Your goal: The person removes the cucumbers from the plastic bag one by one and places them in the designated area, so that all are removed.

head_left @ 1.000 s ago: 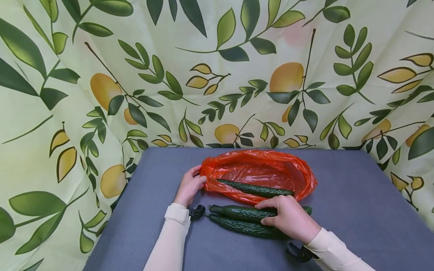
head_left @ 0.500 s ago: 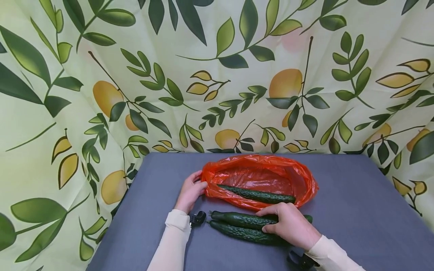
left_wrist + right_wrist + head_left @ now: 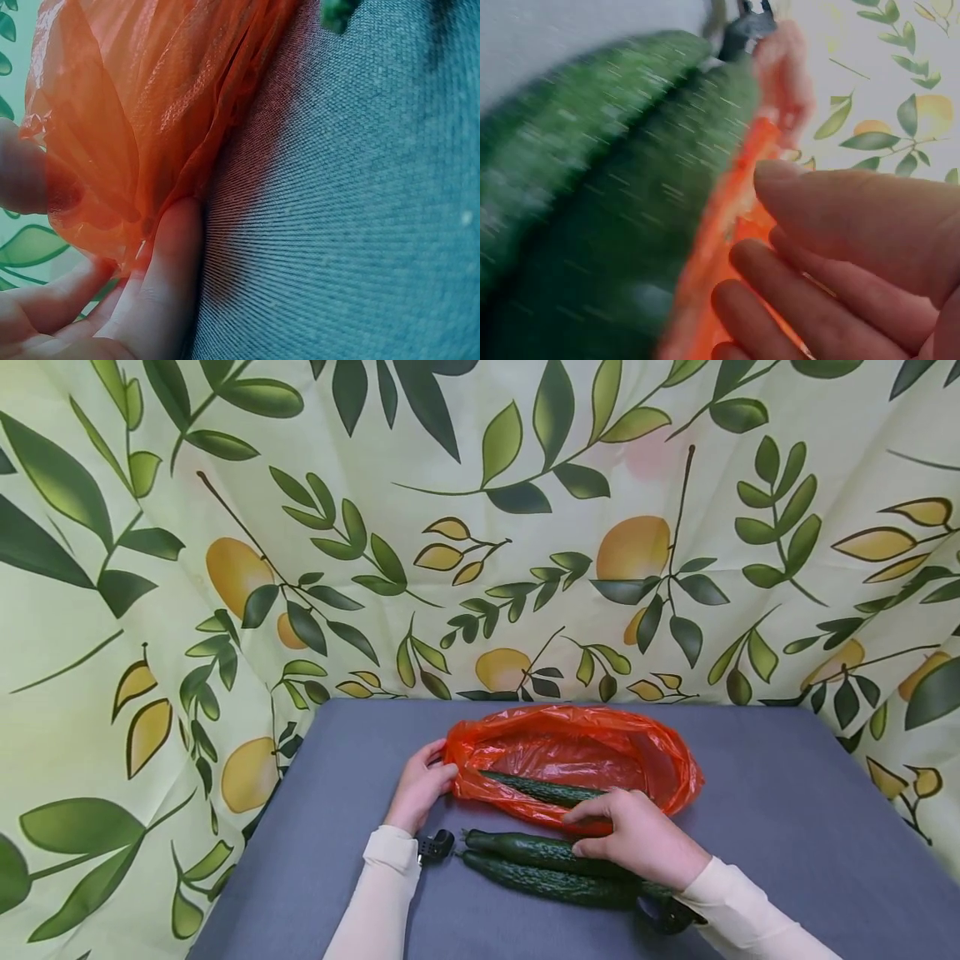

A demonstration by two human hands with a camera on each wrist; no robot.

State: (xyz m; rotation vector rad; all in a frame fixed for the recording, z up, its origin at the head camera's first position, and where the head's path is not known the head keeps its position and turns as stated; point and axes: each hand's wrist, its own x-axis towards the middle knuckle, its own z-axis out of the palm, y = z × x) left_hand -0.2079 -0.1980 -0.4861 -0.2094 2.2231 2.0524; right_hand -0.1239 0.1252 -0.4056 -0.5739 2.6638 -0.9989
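Observation:
An orange-red plastic bag (image 3: 570, 760) lies on the table with its mouth spread wide. Inside it is a dark green cucumber (image 3: 540, 789), its right end hidden by my right hand. My left hand (image 3: 422, 785) pinches the bag's gathered left end; thin film shows between thumb and fingers in the left wrist view. Two more cucumbers lie side by side before the bag, a farther one (image 3: 517, 850) and a nearer one (image 3: 540, 881). Above them and the bag's near rim hovers my right hand (image 3: 637, 839), thumb and fingers apart and holding nothing in the right wrist view.
The table (image 3: 330, 877) has a grey-blue cloth. Behind it and at the sides hangs a pale curtain (image 3: 450, 468) printed with leaves and fruit. A black wrist camera (image 3: 437, 846) sits by the left cuff, close to the cucumbers' stem ends.
My right hand has lifted off the farther cucumber and shifted slightly up toward the bag's near rim. My left hand keeps its hold, and the bag and cucumbers stay in place.

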